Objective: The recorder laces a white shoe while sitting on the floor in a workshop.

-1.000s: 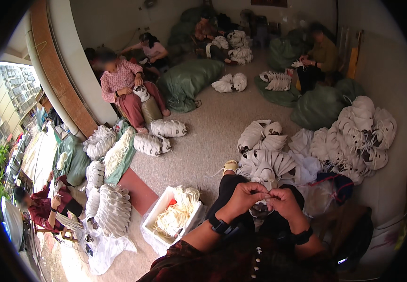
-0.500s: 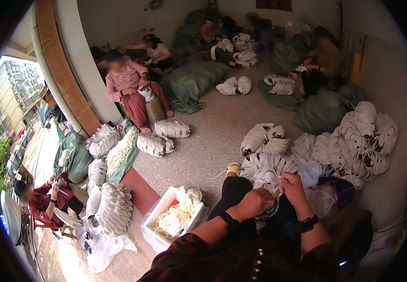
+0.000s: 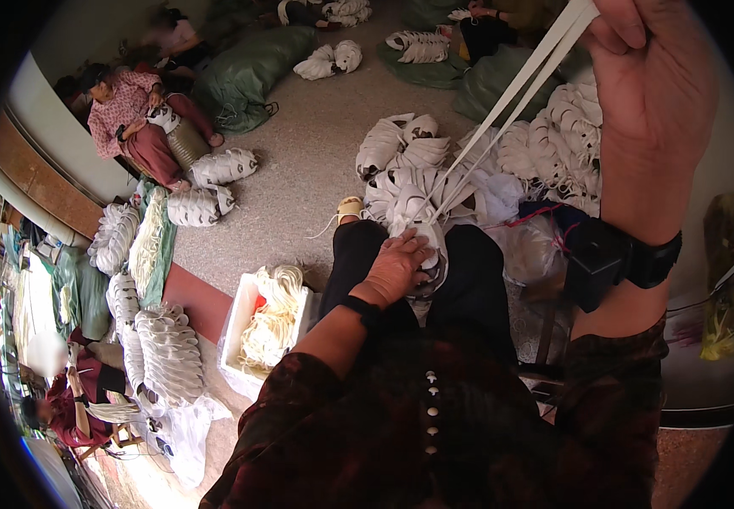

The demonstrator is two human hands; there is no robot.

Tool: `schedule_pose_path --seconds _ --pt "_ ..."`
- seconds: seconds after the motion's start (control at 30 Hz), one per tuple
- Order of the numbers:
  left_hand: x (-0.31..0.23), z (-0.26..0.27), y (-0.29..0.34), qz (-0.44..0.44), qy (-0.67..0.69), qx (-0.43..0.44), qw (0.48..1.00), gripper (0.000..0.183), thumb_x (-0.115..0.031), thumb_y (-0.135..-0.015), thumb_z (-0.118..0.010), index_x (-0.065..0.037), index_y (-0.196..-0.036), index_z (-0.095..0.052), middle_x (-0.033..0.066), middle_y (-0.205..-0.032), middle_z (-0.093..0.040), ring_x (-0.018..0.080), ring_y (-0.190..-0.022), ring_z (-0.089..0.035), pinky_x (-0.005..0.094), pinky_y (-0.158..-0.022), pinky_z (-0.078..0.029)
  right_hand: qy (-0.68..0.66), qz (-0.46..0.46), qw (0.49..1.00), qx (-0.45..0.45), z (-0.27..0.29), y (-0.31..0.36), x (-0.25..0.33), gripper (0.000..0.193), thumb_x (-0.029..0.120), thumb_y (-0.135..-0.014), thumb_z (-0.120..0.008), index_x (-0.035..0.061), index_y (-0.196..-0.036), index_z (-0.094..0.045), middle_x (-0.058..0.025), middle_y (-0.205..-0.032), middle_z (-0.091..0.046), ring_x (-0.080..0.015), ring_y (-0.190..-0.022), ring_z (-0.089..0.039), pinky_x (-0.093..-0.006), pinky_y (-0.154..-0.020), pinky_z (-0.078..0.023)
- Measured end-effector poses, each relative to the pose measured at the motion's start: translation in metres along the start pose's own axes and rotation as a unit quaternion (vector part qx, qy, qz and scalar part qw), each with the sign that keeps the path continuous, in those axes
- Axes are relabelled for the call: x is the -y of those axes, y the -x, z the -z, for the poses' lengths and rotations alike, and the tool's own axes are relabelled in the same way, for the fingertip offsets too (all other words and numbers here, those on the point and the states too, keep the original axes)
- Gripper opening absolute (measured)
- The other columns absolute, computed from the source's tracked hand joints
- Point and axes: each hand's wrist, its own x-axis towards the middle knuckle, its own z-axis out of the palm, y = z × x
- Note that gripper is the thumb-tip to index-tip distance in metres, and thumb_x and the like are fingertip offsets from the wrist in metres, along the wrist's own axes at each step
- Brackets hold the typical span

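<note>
Between my knees sits a white shoe upper (image 3: pixel 436 246), partly covered by my left hand (image 3: pixel 396 267). The left fingers are curled over it and hold it down. High at the right, my right hand (image 3: pixel 655 85) is closed on a white shoelace (image 3: pixel 563 32). Two strands of the lace run taut from that hand down to the upper. Just beyond my knees lies a bundle of white shoe uppers (image 3: pixel 392 191), packed side by side.
A white box (image 3: pixel 233 339) of loose laces stands left of my leg. More bundled uppers (image 3: pixel 172 352) lie further left, and a big pile (image 3: pixel 545 144) rises on the right. Green sacks (image 3: pixel 252 72) rest farther back. Several co-workers (image 3: pixel 133 110) sit around the room.
My right hand has swung from beside the upper up to the right, drawing the lace out long. My left hand now presses on the upper. The view has shifted downward and right.
</note>
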Motion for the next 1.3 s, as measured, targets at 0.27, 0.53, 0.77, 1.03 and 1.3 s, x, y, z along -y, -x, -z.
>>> schedule_pose_path --seconds 0.27,0.53,0.77,1.03,1.3 --pt "0.042 -0.024 -0.002 0.223 0.389 -0.228 0.864 0.019 -0.008 -0.078 -0.063 0.0 -0.095 -0.062 0.0136 -0.085 -0.065 0.0213 -0.074 -0.063 0.0301 -0.067 -0.049 0.105 -0.08 0.985 -0.11 -0.057 0.027 0.018 0.023 0.016 -0.092 -0.048 -0.0031 -0.081 -0.055 -0.0023 -0.053 -0.046 -0.0055 -0.041 -0.036 -0.0172 -0.041 -0.029" --pt "0.081 -0.045 -0.038 0.359 0.292 -0.13 0.877 0.023 -0.023 -0.074 -0.065 -0.003 -0.083 -0.066 0.0143 -0.075 -0.066 0.0275 -0.072 -0.065 0.0337 -0.067 -0.05 0.059 -0.054 0.997 -0.005 -0.027 0.029 0.022 0.022 0.016 -0.089 -0.055 -0.003 -0.079 -0.056 -0.0056 -0.055 -0.05 -0.0074 -0.04 -0.04 -0.0193 -0.038 -0.03" --pt "0.084 -0.062 -0.041 0.374 0.432 -0.17 0.803 0.018 -0.021 -0.074 -0.064 -0.004 -0.08 -0.065 0.004 -0.067 -0.061 0.0124 -0.06 -0.056 0.028 -0.058 -0.044 0.052 -0.064 0.996 -0.023 -0.048 0.037 0.015 0.023 0.018 -0.088 -0.057 -0.0032 -0.079 -0.056 -0.0055 -0.054 -0.05 -0.0071 -0.039 -0.04 -0.0196 -0.037 -0.03" --pt "0.056 -0.025 -0.04 0.317 0.652 -0.189 0.663 0.007 -0.011 -0.081 -0.059 -0.004 -0.079 -0.06 -0.004 -0.062 -0.051 0.0085 -0.05 -0.04 0.0242 -0.048 -0.034 0.187 -0.074 0.977 0.072 -0.003 0.04 0.034 0.018 0.013 -0.089 -0.052 -0.003 -0.083 -0.056 -0.0004 -0.065 -0.048 -0.0047 -0.047 -0.032 -0.018 -0.062 -0.034" --pt "0.067 -0.037 -0.039 0.316 0.589 -0.215 0.712 0.01 -0.009 -0.086 -0.055 -0.001 -0.083 -0.061 -0.003 -0.062 -0.051 0.0064 -0.052 -0.042 0.0207 -0.05 -0.035 0.21 -0.088 0.97 0.088 0.002 0.04 0.039 0.019 0.015 -0.089 -0.052 -0.0031 -0.084 -0.057 0.0007 -0.056 -0.045 -0.005 -0.045 -0.034 -0.0193 -0.075 -0.038"
